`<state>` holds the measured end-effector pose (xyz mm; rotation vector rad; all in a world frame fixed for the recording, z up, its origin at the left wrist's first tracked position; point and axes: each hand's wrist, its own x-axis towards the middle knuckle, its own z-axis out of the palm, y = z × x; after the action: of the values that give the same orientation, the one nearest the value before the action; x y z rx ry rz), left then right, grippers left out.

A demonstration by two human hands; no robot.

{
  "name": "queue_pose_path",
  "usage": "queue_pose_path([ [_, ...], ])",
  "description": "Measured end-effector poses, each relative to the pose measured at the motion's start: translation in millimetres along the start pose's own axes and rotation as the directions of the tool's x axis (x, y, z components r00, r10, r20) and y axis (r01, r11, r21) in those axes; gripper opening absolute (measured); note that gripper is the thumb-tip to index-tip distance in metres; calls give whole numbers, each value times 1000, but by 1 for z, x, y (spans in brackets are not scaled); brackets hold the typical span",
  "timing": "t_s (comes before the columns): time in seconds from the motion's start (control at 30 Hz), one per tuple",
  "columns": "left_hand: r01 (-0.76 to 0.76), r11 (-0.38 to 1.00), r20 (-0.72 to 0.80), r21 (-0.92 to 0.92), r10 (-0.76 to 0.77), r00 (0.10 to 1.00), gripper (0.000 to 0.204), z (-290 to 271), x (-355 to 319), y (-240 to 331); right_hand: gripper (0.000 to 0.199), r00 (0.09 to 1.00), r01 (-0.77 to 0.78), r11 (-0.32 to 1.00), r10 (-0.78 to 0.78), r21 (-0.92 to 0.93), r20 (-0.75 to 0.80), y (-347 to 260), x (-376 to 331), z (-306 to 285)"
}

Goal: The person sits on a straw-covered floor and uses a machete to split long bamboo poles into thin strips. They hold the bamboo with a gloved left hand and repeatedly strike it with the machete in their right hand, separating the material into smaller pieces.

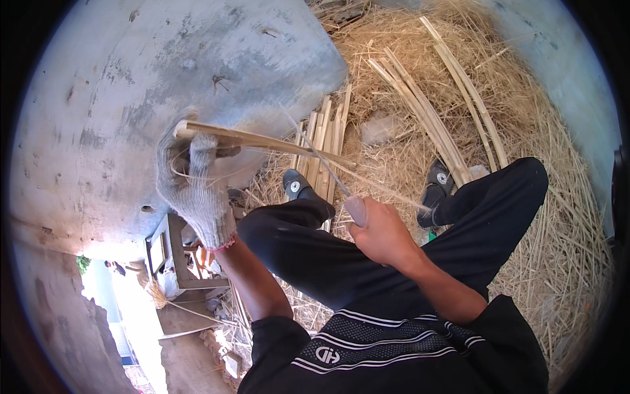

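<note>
My left hand, in a grey-white knitted glove, is closed round the thick end of a split bamboo strip. The strip points out to the right, over the floor between my knees. My bare right hand grips the handle of a knife. Its narrow blade slants up to the left and crosses the strip near the thin end. From about there a fine sliver trails off toward my right foot. Some thin fibre loops hang by the glove.
Pale shavings cover the floor. Split bamboo strips lie beyond my left foot, and longer strips lie beyond my right. A worn plastered wall rises close on the left. Near it stands a wooden frame, by a bright opening.
</note>
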<state>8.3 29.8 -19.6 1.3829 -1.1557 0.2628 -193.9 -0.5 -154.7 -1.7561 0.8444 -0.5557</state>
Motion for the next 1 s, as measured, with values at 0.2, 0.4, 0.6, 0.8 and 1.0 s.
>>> queue_pose_path([
  [0.2, -19, 999, -1, -39, 19, 1000, 58, 7, 4, 3, 27, 997, 59, 963, -72, 262, 40, -44, -14, -10],
  [0.4, -99, 992, -69, -77, 94, 993, 63, 10, 10, -7, 30, 969, 246, 879, -233, 409, -83, -81, -22, -24],
  [0.6, 41, 994, -105, -98, -51, 993, 43, 8, 6, -5, 31, 947, 321, 847, -297, 424, -124, -97, -21, -34],
  [0.8, 12, 1000, -65, -20, -14, 998, 31, 10, 6, -7, 33, 935, 353, 874, -318, 335, -155, -89, -17, -17],
  [1.0, 47, 998, -96, -43, -51, 994, 28, 8, 2, 3, 32, 991, 134, 962, -128, 238, -41, -65, -5, 2],
])
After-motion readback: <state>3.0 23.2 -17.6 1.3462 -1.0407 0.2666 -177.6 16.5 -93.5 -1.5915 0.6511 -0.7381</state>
